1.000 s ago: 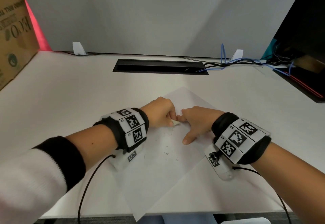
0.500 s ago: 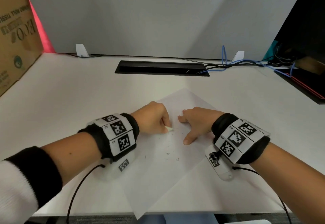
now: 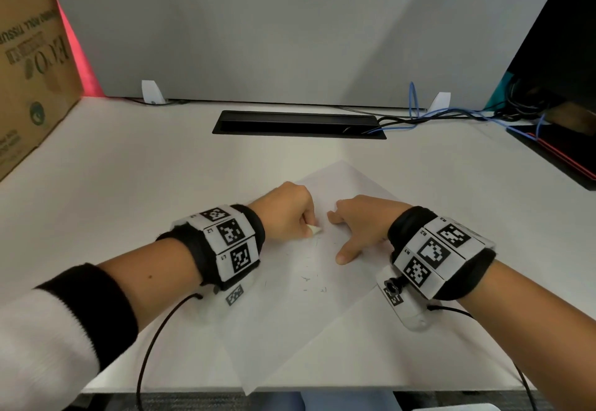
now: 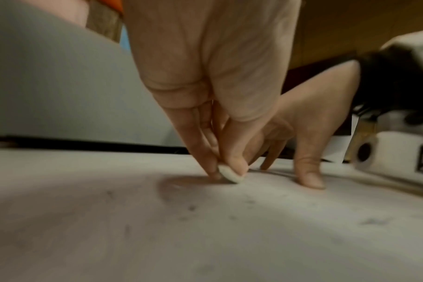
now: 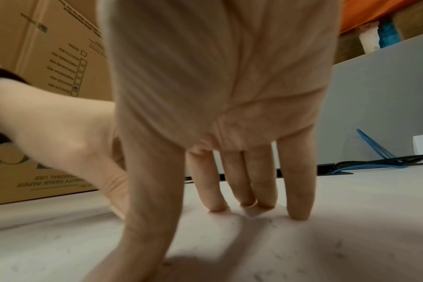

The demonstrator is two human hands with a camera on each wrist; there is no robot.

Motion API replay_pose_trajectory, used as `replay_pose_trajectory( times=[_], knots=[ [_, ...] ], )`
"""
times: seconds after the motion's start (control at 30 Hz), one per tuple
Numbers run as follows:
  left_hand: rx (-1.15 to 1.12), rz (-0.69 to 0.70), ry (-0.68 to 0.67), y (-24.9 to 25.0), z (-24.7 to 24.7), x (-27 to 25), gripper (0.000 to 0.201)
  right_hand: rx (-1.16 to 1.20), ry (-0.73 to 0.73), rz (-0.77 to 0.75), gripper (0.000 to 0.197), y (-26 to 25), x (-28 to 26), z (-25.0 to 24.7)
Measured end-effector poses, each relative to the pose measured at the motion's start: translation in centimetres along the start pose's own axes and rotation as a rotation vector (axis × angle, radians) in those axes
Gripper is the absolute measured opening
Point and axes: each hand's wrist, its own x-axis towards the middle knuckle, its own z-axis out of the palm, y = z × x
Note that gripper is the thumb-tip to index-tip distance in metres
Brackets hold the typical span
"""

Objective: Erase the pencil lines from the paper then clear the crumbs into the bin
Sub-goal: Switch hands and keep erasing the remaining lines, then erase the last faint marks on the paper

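the left hand pinches a small white eraser between thumb and fingertips, its low corner touching the paper right under the grip, as the left wrist view shows plainly. the right hand lies just beside that grip, its fingers straight and spread, tips pressing the sheet flat and holding nothing. dark crumbs lie scattered on the paper on the near side of both hands, toward the person, and a few faint pencil marks seem to remain between the eraser and the right thumb, though they are too thin to tell apart from crumbs with any confidence. the likely trouble is the paper itself: it is thin, it sits askew on the desk with one corner hanging over the near edge, and a hard stroke away from the bracing fingers could wrinkle or tear it, since only the patch close to the right hand is pinned. the eraser is a small stub, so it could roll out of the pinch under pressure. a sweeping sleeve or wrist band could drag crumbs off the sheet onto the desk or floor, making the later clearing harder. no bin shows in any view.
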Motion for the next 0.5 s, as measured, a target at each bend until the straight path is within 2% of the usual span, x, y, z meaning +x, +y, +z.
replay_pose_trajectory(
  times=[0.07,0.2,0.37,0.5],
  knots=[
    [-0.004,-0.003,0.017,0.0,0.1,0.0,0.021,-0.003,0.005,-0.003,0.063,-0.1,0.0,0.0],
    [-0.005,0.069,-0.064,1.1,0.5,-0.9,0.019,0.032,0.02,0.008,0.062,0.0,-0.1,0.0],
    [0.042,0.042,-0.013,1.2,-0.4,0.5,0.02,0.028,0.007,0.001,0.064,0.0,-0.2,0.0],
    [0.012,0.087,-0.091,1.3,0.4,-0.4,0.018,0.057,0.013,0.022,0.067,0.1,0.0,0.1]
  ],
)
